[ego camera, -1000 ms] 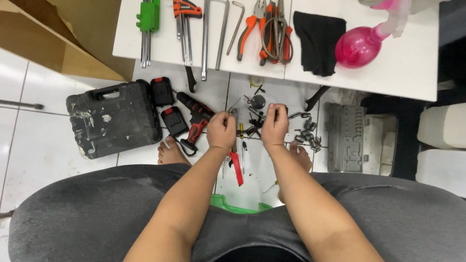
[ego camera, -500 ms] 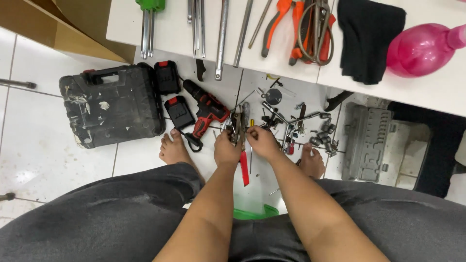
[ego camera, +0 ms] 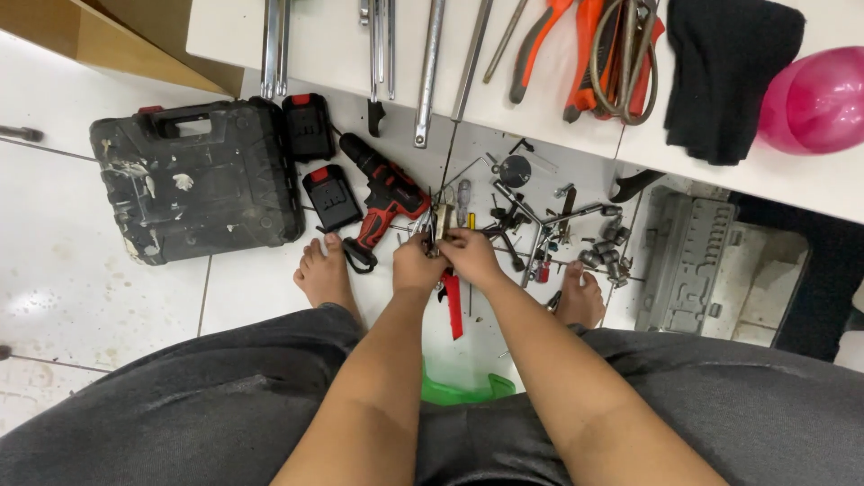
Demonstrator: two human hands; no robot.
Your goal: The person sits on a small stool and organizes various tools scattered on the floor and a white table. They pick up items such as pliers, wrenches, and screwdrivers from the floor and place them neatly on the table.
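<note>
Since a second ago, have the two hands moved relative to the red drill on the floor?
Yes. The left hand and right hand closed together, near the red drill, holding a small metal part.

The left hand [ego camera: 416,266] and right hand [ego camera: 470,256] cover most of the small metal thing [ego camera: 440,222] they hold, so its shape is hard to tell. The pink bottle [ego camera: 817,99] runs off the right edge. The long tools [ego camera: 430,72] on the white table [ego camera: 576,117] are cut off at the top.
</note>
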